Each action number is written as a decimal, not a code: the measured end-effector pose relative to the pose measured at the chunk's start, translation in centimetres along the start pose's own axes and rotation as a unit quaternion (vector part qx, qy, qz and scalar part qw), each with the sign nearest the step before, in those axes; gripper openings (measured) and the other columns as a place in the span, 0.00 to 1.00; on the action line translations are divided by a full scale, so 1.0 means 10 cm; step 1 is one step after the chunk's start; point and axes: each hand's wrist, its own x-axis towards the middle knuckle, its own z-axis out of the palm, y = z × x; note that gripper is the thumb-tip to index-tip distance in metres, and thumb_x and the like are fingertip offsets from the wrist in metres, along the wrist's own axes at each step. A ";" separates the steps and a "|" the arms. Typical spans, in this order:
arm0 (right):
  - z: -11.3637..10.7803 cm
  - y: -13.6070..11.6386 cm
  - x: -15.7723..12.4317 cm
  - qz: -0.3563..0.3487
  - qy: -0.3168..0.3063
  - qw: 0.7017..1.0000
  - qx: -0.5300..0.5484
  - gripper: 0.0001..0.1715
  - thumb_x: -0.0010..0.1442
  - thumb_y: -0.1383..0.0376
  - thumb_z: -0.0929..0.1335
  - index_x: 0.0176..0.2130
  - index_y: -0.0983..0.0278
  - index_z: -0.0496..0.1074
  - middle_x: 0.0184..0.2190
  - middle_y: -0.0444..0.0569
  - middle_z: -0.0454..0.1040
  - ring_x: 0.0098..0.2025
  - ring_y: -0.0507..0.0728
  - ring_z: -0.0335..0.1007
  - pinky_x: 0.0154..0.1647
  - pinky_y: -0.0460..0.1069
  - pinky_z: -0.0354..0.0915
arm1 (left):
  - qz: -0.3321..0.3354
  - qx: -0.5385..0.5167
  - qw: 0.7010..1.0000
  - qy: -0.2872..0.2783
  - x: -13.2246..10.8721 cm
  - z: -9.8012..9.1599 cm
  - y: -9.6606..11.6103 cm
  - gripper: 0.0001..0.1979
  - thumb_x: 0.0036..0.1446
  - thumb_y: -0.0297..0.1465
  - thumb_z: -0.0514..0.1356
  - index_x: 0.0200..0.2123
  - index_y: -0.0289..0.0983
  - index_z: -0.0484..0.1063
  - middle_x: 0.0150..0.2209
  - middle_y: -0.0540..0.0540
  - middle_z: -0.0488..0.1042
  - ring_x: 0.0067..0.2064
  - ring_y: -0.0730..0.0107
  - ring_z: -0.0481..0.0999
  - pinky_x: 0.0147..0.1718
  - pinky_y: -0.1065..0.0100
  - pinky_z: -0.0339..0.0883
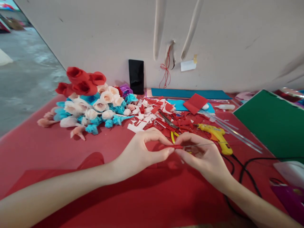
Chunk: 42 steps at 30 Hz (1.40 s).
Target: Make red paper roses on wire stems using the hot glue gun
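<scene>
Over the front of the red table, my left hand [142, 148] pinches one end of a small rolled piece of red paper [177, 146] between thumb and fingertips. My right hand [205, 155] pinches its other end, and the fingertips of both hands nearly meet. From the roll a thin wire [213, 144] runs out to the right, past my right fingers. Just behind the fingertips lie scissors [169, 120] with yellow handles, among red and white paper scraps [148, 112]. A yellow glue gun [217, 136] rests beyond my right hand.
Red, white, blue and pink paper flowers [95, 101] are heaped at the back left. A black phone [136, 77] leans against the wall. To the right are clear sticks [237, 134], a green board [273, 123] and a black cable [244, 169]. Red sheets [114, 202] lie in front.
</scene>
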 end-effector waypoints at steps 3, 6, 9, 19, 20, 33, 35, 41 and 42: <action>0.00 0.01 0.00 -0.014 0.013 1.000 -0.017 0.04 0.50 0.68 0.69 0.29 0.65 0.68 0.25 0.43 0.69 0.23 0.47 0.64 0.21 0.39 0.64 | 0.001 -0.005 1.000 0.004 0.00 0.00 -0.01 0.02 0.49 0.28 0.60 0.27 0.35 0.72 0.30 0.47 0.73 0.35 0.68 0.71 0.39 0.66 0.64; 0.00 0.01 0.00 -0.022 0.020 0.999 -0.029 0.03 0.51 0.68 0.68 0.28 0.65 0.68 0.24 0.43 0.68 0.22 0.47 0.64 0.20 0.40 0.62 | -0.005 -0.004 1.000 0.003 0.00 0.01 -0.01 0.03 0.49 0.28 0.60 0.29 0.35 0.73 0.31 0.47 0.73 0.36 0.67 0.72 0.40 0.66 0.64; 0.00 0.01 -0.01 -0.027 0.028 0.998 -0.047 0.02 0.50 0.69 0.68 0.28 0.65 0.68 0.24 0.43 0.68 0.22 0.47 0.63 0.20 0.40 0.62 | -0.023 -0.003 1.000 -0.003 0.01 0.01 -0.01 0.04 0.49 0.28 0.60 0.30 0.34 0.73 0.32 0.47 0.73 0.36 0.68 0.72 0.40 0.66 0.64; 0.00 0.02 -0.02 -0.037 0.029 0.997 -0.067 0.02 0.51 0.70 0.67 0.28 0.65 0.67 0.24 0.43 0.68 0.21 0.46 0.63 0.20 0.39 0.61 | -0.048 -0.050 0.997 -0.024 0.04 0.02 -0.05 0.04 0.49 0.30 0.61 0.29 0.36 0.73 0.31 0.49 0.75 0.35 0.70 0.73 0.38 0.70 0.64; 0.00 0.02 -0.02 -0.041 0.030 0.996 -0.070 0.02 0.51 0.70 0.67 0.28 0.65 0.67 0.25 0.43 0.68 0.21 0.46 0.63 0.20 0.39 0.61 | -0.051 -0.054 0.997 -0.026 0.04 0.02 -0.05 0.04 0.49 0.30 0.61 0.29 0.36 0.73 0.31 0.49 0.75 0.35 0.70 0.73 0.38 0.70 0.64; 0.00 0.00 -0.01 -0.067 0.033 0.993 -0.093 0.02 0.51 0.71 0.67 0.28 0.65 0.68 0.25 0.44 0.70 0.25 0.47 0.65 0.23 0.39 0.63 | -0.067 -0.053 0.995 -0.053 0.05 0.01 -0.02 0.06 0.51 0.32 0.59 0.25 0.36 0.68 0.27 0.52 0.71 0.33 0.72 0.69 0.36 0.72 0.62; 0.00 0.00 -0.01 -0.064 0.034 0.993 -0.091 0.02 0.51 0.71 0.67 0.28 0.65 0.68 0.26 0.44 0.70 0.24 0.47 0.65 0.23 0.39 0.63 | -0.067 -0.051 0.995 -0.053 0.05 0.01 -0.02 0.07 0.50 0.32 0.59 0.25 0.36 0.68 0.27 0.51 0.71 0.33 0.72 0.69 0.36 0.71 0.62; 0.01 0.01 0.00 -0.058 0.027 0.995 -0.080 0.02 0.51 0.71 0.67 0.28 0.65 0.68 0.25 0.43 0.69 0.24 0.47 0.64 0.22 0.39 0.62 | -0.062 -0.040 0.996 -0.042 0.04 0.01 -0.02 0.04 0.49 0.31 0.60 0.28 0.36 0.71 0.30 0.50 0.73 0.35 0.70 0.70 0.39 0.69 0.62; 0.00 0.01 0.00 -0.060 0.027 0.994 -0.083 0.02 0.51 0.71 0.67 0.28 0.64 0.68 0.25 0.43 0.69 0.24 0.47 0.64 0.22 0.39 0.63 | -0.061 -0.041 0.996 -0.042 0.04 0.01 -0.02 0.04 0.49 0.31 0.60 0.27 0.36 0.71 0.30 0.50 0.72 0.35 0.70 0.70 0.39 0.69 0.62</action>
